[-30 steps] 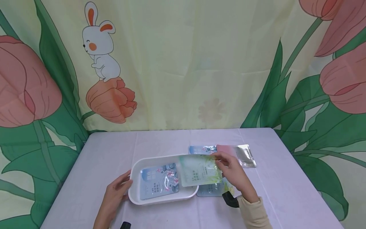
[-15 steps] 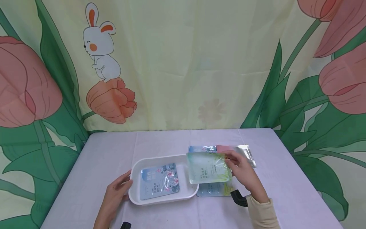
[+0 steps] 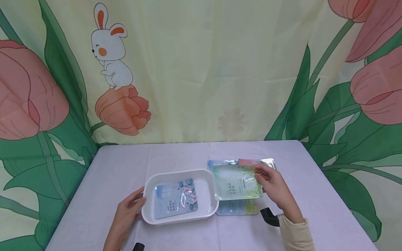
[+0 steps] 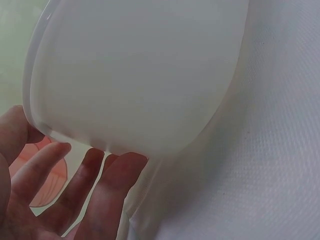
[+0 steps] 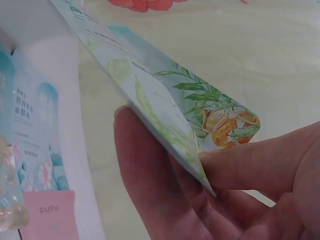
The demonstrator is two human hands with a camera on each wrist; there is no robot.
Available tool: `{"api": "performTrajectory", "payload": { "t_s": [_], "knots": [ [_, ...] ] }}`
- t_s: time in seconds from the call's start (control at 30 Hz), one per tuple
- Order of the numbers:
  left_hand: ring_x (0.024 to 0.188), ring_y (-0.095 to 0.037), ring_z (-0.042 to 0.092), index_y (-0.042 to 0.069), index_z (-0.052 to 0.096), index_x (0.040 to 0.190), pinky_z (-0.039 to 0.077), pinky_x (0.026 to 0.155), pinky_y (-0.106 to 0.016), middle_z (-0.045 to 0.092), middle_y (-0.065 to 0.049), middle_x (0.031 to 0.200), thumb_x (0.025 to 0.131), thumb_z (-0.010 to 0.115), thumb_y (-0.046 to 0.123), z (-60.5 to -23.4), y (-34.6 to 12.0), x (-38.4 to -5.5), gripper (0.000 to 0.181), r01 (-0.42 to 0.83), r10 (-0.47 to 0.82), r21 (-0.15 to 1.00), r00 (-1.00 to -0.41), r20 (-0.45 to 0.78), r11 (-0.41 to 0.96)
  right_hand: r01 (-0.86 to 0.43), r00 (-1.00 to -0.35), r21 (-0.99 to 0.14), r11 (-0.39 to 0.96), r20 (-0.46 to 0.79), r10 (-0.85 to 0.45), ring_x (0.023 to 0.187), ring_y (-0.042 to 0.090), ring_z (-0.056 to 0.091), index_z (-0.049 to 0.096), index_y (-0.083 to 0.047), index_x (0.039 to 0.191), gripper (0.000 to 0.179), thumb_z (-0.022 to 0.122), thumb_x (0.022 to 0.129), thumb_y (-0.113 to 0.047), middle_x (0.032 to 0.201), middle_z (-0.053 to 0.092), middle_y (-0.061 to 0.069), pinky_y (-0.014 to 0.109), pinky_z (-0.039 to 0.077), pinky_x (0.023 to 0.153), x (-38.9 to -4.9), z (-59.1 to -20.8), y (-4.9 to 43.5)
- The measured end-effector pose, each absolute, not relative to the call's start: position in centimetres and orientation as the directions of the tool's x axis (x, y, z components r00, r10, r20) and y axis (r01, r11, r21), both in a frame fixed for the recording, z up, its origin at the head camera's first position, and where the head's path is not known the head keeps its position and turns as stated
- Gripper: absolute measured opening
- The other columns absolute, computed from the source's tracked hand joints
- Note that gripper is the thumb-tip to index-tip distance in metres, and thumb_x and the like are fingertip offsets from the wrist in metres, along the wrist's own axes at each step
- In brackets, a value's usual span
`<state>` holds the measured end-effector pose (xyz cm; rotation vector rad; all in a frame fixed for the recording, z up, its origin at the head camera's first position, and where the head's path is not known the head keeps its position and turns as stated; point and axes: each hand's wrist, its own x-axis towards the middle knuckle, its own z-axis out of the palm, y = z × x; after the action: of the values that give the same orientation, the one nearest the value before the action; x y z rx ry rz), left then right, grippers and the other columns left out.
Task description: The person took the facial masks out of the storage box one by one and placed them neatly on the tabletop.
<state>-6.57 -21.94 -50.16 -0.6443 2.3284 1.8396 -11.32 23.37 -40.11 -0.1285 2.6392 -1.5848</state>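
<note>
My right hand [image 3: 274, 184] pinches the right edge of a pale green sheet mask packet [image 3: 237, 183], thumb on one side and fingers on the other. The right wrist view shows its leaf print [image 5: 145, 100] close up, in two angled panels. In the head view it overlaps packets lying right of a white plastic tray [image 3: 205, 205]. Inside that tray lies a blue packet with pink flowers [image 3: 176, 198]. My left hand [image 3: 128, 205] touches the tray's left end. In the left wrist view its fingertips [image 4: 92, 155] rest against the outer wall.
Partly covered packets lie right of the tray: a light blue one [image 3: 235, 208] nearest, a blue one [image 3: 221, 162] farther back, and a pink one [image 3: 249, 161] with a silver end. A white cloth covers the table [image 3: 176, 240]. A printed curtain [image 3: 201, 87] hangs behind.
My right hand has carried the green packet rightward, from over the tray's right end to over the loose packets. The left hand and tray stay in place.
</note>
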Motion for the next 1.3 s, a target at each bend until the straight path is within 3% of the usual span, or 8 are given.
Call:
{"api": "performTrajectory", "payload": {
  "t_s": [0.5, 1.17, 1.3],
  "knots": [
    [0.118, -0.024, 0.062, 0.026, 0.05, 0.145, 0.061, 0.076, -0.029, 0.054, -0.013, 0.141, 0.092, 0.069, 0.037, -50.1, -22.1, -6.5, 0.058, -0.385, -0.258, 0.906, -0.906, -0.334, 0.178, -0.02, -0.998, -0.847, 0.531, -0.011, -0.055, 0.087, 0.015, 0.062, 0.052, -0.003, 0.136, 0.035, 0.051, 0.102, -0.006, 0.127, 0.059, 0.024, 0.027, 0.052, 0.057, -11.1, -39.6, 25.9],
    [0.121, -0.026, 0.06, 0.027, 0.049, 0.146, 0.06, 0.076, -0.029, 0.052, -0.012, 0.142, 0.091, 0.07, 0.039, -49.9, -22.1, -6.4, 0.06, -0.389, -0.238, 0.907, -0.907, -0.346, 0.163, 0.017, -0.999, -0.784, 0.621, -0.045, -0.03, 0.107, 0.033, 0.061, 0.054, 0.0, 0.136, 0.035, 0.051, 0.101, -0.005, 0.13, 0.056, 0.027, 0.021, 0.054, 0.07, -10.9, -40.6, 28.6],
    [0.12, -0.026, 0.061, 0.027, 0.05, 0.145, 0.06, 0.075, -0.029, 0.053, -0.012, 0.142, 0.09, 0.071, 0.04, -49.8, -22.1, -6.4, 0.06, -0.385, -0.236, 0.908, -0.909, -0.343, 0.166, 0.0, -0.999, -0.775, 0.632, -0.031, -0.037, 0.104, 0.031, 0.062, 0.055, -0.001, 0.135, 0.034, 0.05, 0.101, -0.005, 0.129, 0.057, 0.027, 0.02, 0.055, 0.071, -10.9, -40.7, 29.4]
  ]
}}
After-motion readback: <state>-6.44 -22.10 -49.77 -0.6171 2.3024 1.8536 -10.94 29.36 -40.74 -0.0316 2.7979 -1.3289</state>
